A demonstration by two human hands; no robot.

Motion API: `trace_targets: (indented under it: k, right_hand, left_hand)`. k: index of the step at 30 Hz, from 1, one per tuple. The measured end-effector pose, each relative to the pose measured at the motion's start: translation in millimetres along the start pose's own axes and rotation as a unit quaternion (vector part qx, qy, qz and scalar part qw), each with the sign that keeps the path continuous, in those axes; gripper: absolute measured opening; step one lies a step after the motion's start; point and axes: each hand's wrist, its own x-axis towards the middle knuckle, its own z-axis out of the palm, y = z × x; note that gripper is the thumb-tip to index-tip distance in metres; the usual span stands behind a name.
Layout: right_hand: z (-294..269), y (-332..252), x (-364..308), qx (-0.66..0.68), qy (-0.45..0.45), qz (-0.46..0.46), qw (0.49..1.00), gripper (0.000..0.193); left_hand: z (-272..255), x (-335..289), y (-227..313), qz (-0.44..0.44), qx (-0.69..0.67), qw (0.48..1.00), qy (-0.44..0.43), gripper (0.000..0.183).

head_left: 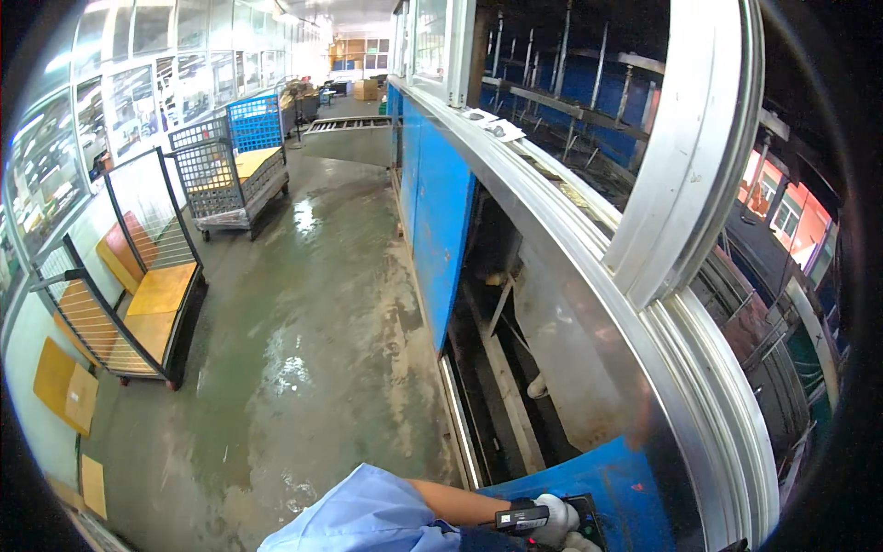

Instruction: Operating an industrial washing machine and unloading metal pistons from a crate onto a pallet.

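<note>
My left hand [552,517], in a white glove, is at the lower edge, its forearm coming from a light blue sleeve. A black box-like device is strapped at its wrist. The fingers curl at a dark flat object [587,517], too cut off to name, in front of a blue panel [625,488]. Just below shows part of another white glove [579,544], apparently my right hand; its fingers are mostly out of the picture.
To my right runs a metal-framed window ledge [561,198] above blue panels [441,212], with an opening [487,368] showing metal bars. Wheeled carts [166,304] stand on the left along the wall. The grey floor [303,304] looks wet. A roller conveyor [345,138] lies farther ahead.
</note>
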Motion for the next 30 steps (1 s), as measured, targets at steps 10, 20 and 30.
trace_targets:
  k: [10, 20, 30]
  right_hand:
    - [-5.5, 6.5, -1.3, 0.024, -0.030, 0.010, 0.999, 0.036]
    - [13.7, -10.5, -6.8, -0.008, 0.044, 0.022, 0.999, 0.035]
    - [12.6, 2.2, -1.1, 0.035, 0.020, 0.022, 0.999, 0.031]
  left_hand:
    - [8.5, -1.2, 2.7, 0.010, -0.049, 0.998, -0.028, 0.018]
    - [5.7, 10.7, 13.1, 0.009, -0.086, 0.995, -0.040, 0.017]
    - [18.7, -99.6, -27.5, 0.009, -0.084, 0.995, -0.044, 0.015]
